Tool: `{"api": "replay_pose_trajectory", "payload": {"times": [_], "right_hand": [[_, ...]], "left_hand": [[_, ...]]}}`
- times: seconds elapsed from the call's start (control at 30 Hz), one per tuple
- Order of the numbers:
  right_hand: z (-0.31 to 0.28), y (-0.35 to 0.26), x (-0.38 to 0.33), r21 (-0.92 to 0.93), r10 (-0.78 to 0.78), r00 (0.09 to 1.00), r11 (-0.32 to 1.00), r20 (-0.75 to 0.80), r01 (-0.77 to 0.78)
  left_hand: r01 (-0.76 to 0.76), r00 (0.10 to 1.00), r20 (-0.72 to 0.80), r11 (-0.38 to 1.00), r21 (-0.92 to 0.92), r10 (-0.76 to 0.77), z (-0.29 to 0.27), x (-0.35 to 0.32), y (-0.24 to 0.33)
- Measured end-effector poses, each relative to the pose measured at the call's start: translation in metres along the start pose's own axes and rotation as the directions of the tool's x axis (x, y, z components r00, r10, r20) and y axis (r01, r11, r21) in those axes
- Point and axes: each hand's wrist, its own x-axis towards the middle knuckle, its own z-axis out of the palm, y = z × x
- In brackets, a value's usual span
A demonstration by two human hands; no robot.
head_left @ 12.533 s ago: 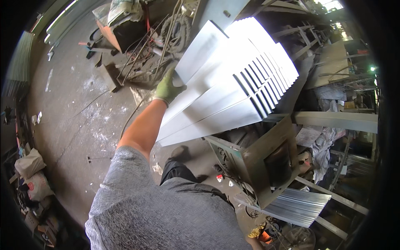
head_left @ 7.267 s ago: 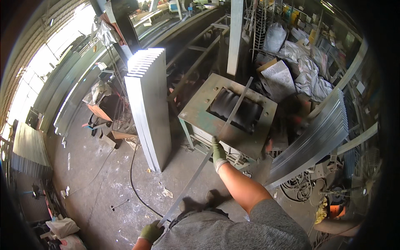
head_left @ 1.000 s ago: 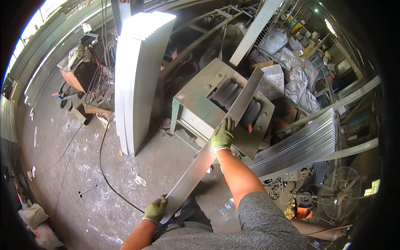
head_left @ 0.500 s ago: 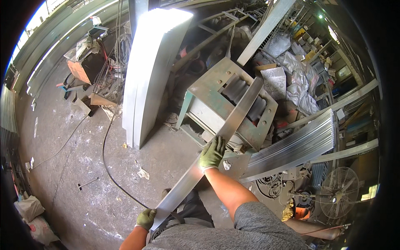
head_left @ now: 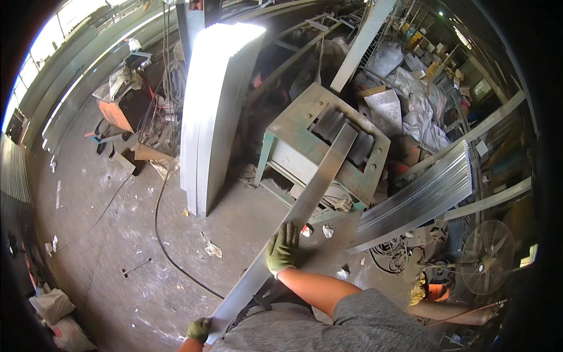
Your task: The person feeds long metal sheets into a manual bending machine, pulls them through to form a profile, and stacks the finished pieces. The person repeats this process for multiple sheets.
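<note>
A long, flat metal bar [head_left: 252, 278] runs diagonally from beside my waist up to a worn green-and-white machine [head_left: 287, 163]. Its far end rests over the dark rollers [head_left: 329, 122] in the opening of the machine's top. My left hand [head_left: 199, 330], in a green work glove, is closed round the near end of the bar. Farther along, my gloved right hand [head_left: 282, 249] holds the bar near its middle, fingers laid over its upper face. The underside of the bar and part of the right thumb are hidden.
Left of the machine stands a tall stack of silvery metal bars [head_left: 205, 135]. More shiny bars [head_left: 419, 196] lie at the right, near a fan [head_left: 485, 258]. A black cable [head_left: 158, 229] crosses the floor. Another person's arm [head_left: 454, 312] shows at lower right.
The bar has slid back toward me, its far end now lower over the rollers. Both my hands have moved down and left with it. The view has shifted slightly.
</note>
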Motion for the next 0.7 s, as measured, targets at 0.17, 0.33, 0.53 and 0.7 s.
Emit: {"api": "replay_pose_trajectory", "payload": {"times": [0.17, 0.33, 0.53, 0.7], "right_hand": [[-0.009, 0.001, -0.019, 0.0, -0.046, 0.993, 0.999, 0.109, 0.046], [-0.013, 0.029, 0.036, -0.039, -0.123, 0.991, 0.991, 0.05, 0.125], [-0.026, 0.121, 0.195, -0.149, -0.194, 0.978, 0.972, -0.076, 0.181], [-0.027, 0.17, 0.286, -0.182, -0.11, 0.993, 0.978, -0.052, 0.099]], "left_hand": [[-0.035, 0.999, 0.021, 0.999, -0.014, 0.036, -0.006, -0.001, -0.031], [0.031, 0.998, 0.051, 1.0, 0.005, -0.031, 0.005, 0.037, 0.018], [0.01, 0.993, 0.117, 0.993, 0.122, -0.025, 0.019, 0.127, 0.205], [-0.015, 0.983, 0.182, 0.995, 0.104, -0.004, 0.029, 0.202, 0.338]]}}
